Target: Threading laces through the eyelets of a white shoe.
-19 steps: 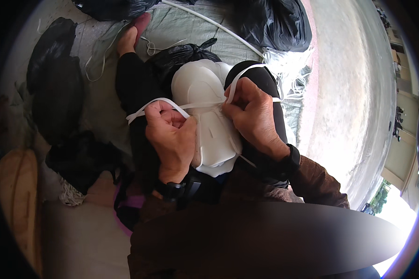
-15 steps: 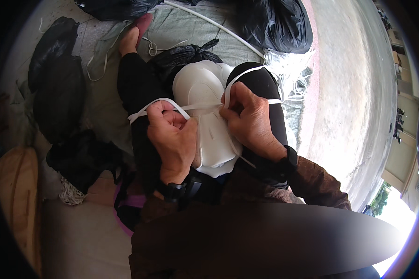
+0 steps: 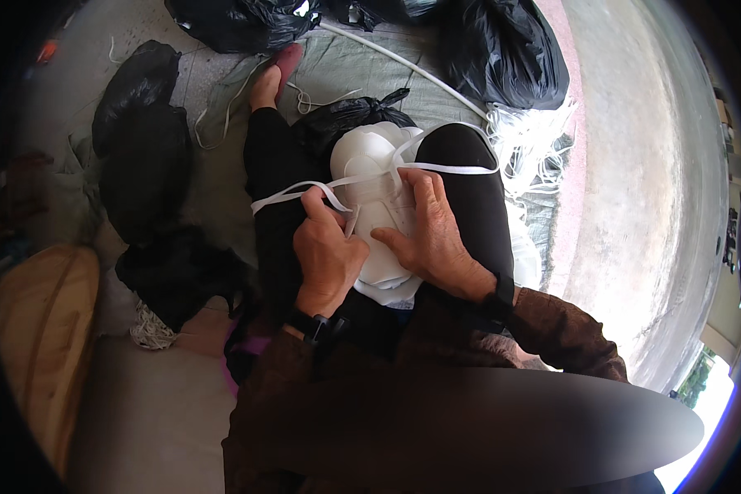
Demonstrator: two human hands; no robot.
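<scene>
Right hand (image 3: 438,235) opens from its earlier pinch, thumb spread.
Stacked white molded shells (image 3: 361,154) lie between the thighs (image 3: 461,153), white strap (image 3: 359,179) across; left hand (image 3: 329,257) curls at their left (whether pinching, I cannot tell).

The person wears brown sleeves (image 3: 566,331), black wristbands (image 3: 312,327), black trousers (image 3: 463,202) and a dark red shoe (image 3: 289,62).
</scene>
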